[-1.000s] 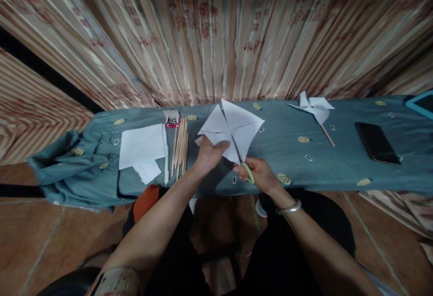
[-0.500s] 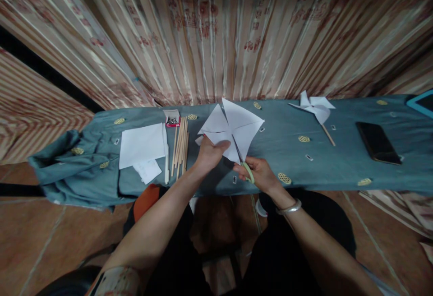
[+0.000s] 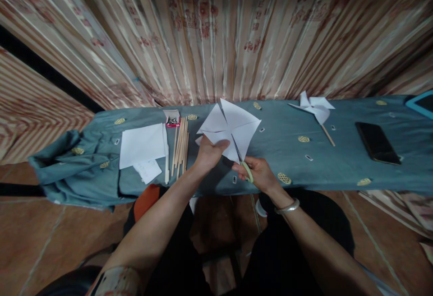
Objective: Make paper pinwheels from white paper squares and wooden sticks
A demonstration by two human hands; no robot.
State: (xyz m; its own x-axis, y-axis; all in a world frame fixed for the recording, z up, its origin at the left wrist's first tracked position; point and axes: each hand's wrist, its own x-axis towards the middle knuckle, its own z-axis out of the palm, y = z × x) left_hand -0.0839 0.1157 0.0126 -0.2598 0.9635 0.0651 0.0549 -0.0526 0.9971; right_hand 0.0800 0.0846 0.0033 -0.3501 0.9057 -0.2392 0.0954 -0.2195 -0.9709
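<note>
My left hand [image 3: 210, 151] grips a square sheet of white paper [image 3: 241, 122] at its lower left, the thumb pressed on top. Slits run from the paper's corners towards its middle. My right hand [image 3: 256, 173] is closed around a pair of scissors with pale green handles [image 3: 249, 172]. The scissor blades lie at the slit in the near corner of the paper; how far apart they stand is hard to see. The paper is held up over the cloth-covered table [image 3: 216, 187].
Left of my hands lie wooden sticks [image 3: 181, 147], a small red box of metal pieces [image 3: 173, 121], a white pen [image 3: 167, 165] and stacked white paper [image 3: 142, 145]. To the right are a paper pinwheel on a stick [image 3: 316, 108], a black phone [image 3: 378, 142] and a blue-edged object [image 3: 419, 104].
The paper and my right hand with the scissors have shifted very slightly to the left. Both hands keep their hold, and the other things stay in place.
</note>
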